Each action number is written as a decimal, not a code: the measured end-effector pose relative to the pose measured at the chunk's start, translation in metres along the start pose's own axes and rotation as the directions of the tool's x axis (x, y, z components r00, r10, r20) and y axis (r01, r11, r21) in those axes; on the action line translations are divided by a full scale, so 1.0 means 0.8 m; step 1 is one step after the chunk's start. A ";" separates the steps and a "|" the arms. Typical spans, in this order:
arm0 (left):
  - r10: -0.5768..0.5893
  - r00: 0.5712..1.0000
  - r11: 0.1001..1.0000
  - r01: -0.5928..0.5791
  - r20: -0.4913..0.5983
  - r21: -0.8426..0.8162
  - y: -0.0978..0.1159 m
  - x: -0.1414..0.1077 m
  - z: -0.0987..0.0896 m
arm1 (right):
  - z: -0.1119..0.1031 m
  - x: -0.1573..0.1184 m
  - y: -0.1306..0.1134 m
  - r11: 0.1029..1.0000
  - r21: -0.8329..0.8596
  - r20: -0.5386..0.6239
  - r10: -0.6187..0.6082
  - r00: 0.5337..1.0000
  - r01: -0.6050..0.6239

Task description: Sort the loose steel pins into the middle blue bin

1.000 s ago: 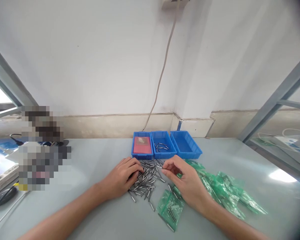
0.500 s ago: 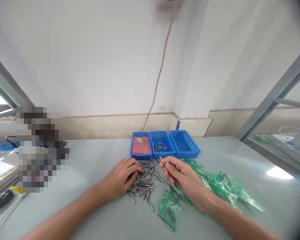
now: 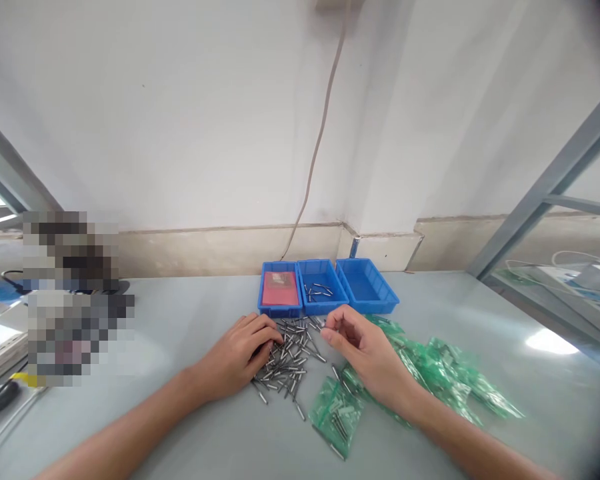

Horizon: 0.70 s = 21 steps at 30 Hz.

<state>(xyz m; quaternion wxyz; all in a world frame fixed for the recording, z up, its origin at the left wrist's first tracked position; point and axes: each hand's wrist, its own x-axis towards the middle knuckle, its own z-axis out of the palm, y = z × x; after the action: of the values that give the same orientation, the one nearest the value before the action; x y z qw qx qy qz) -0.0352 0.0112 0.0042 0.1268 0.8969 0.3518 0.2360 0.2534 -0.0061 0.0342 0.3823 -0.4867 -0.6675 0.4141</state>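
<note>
Many small metal pins (image 3: 286, 367) lie in a loose pile on the grey table. My left hand (image 3: 245, 350) rests at the pile's left edge, its fingers curled down against the pins; what its fingertips hold, if anything, is hidden. At the pile's right side, my right hand (image 3: 363, 350) is raised a little with thumb and forefinger pinched together near a pin end, too small to make out. A green zip bag (image 3: 337, 413) with several pins inside lies below my right hand, and one pin lies along its lower edge.
Behind the pile stand three blue trays: the left one (image 3: 281, 311) holds a red sheet, the middle one (image 3: 325, 308) several pins, the right one (image 3: 365, 283) nothing visible. More green bags (image 3: 445, 373) lie at the right. A blurred-out person (image 3: 75, 300) is at the left.
My right hand has turned, and the pin that stuck up from its fingertips no longer shows there. My left hand has stayed at the pile. The view has shifted slightly.
</note>
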 end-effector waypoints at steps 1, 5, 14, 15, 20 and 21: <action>-0.001 1.000 1.000 0.001 0.002 0.002 0.000 0.000 0.000 | -0.001 0.002 0.000 0.998 0.055 0.001 0.031 1.000 -0.031; 0.000 1.000 1.000 0.000 0.011 0.006 0.002 0.001 -0.002 | -0.006 0.007 0.001 0.943 0.278 0.010 0.186 0.982 -0.182; -0.006 1.000 1.000 0.006 0.007 0.004 0.001 0.001 -0.001 | -0.009 0.010 0.000 0.896 0.406 -0.012 0.204 0.979 -0.182; -0.004 1.000 1.000 0.004 0.006 0.004 0.001 0.001 -0.001 | -0.009 0.010 0.001 0.898 0.403 -0.016 0.198 0.980 -0.175; 0.002 1.000 1.000 -0.002 0.001 0.006 0.002 0.001 -0.001 | -0.009 0.011 0.009 0.949 0.290 -0.028 0.138 0.990 -0.124; 0.000 1.000 1.000 0.000 0.002 0.006 0.002 0.001 -0.001 | -0.008 0.010 0.011 0.970 0.223 -0.037 0.104 0.994 -0.093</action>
<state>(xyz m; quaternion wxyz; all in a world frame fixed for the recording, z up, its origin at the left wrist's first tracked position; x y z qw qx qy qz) -0.0342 0.0105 0.0055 0.1246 0.8974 0.3526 0.2340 0.2601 0.0045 0.0296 0.4292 -0.4837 -0.5827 0.4923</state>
